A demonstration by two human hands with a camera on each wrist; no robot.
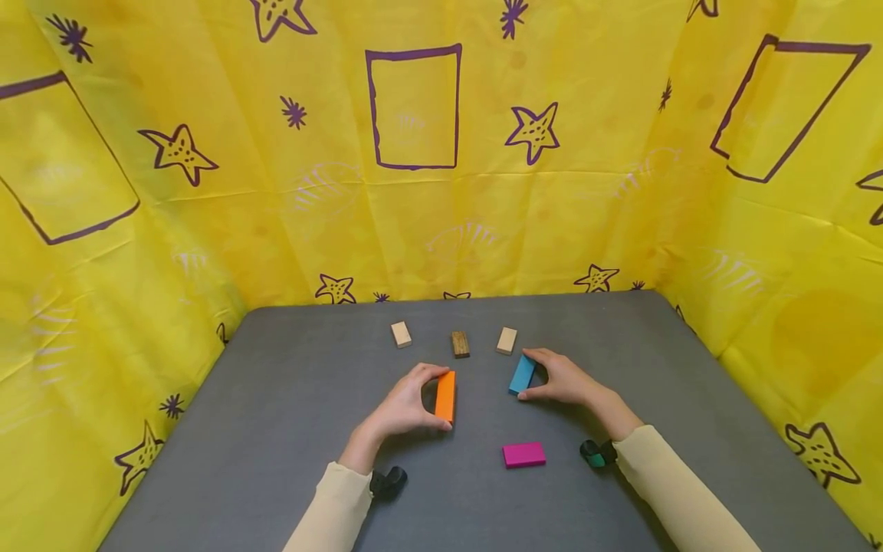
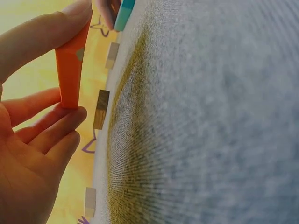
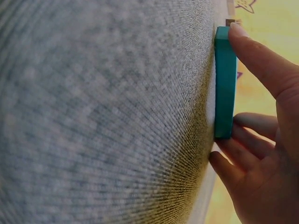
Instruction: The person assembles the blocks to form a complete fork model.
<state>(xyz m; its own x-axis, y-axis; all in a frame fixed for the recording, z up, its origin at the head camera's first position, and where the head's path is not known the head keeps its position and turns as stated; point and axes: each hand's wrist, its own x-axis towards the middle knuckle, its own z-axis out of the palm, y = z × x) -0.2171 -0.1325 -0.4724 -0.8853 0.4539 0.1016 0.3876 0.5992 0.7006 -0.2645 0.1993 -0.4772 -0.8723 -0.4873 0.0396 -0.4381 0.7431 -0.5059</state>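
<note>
My left hand point(image 1: 405, 402) pinches an orange block point(image 1: 445, 396) by its two ends, thumb at the near end and fingers at the far end. In the left wrist view the orange block point(image 2: 71, 70) shows above the grey cloth, a gap between them. To the right, my right hand point(image 1: 562, 379) holds a blue block point(image 1: 522, 375) in the same way, thumb and fingertips at opposite ends. In the right wrist view the blue block point(image 3: 225, 84) lies flat, close against the table surface. A magenta block point(image 1: 523, 455) lies nearer me, between the two forearms.
Along the back of the grey table point(image 1: 290, 376) lie a pale wooden block point(image 1: 401, 334), a dark brown one point(image 1: 460, 344) and another pale block point(image 1: 507, 340). Yellow curtains point(image 1: 414, 230) with purple drawings stand behind and at both sides.
</note>
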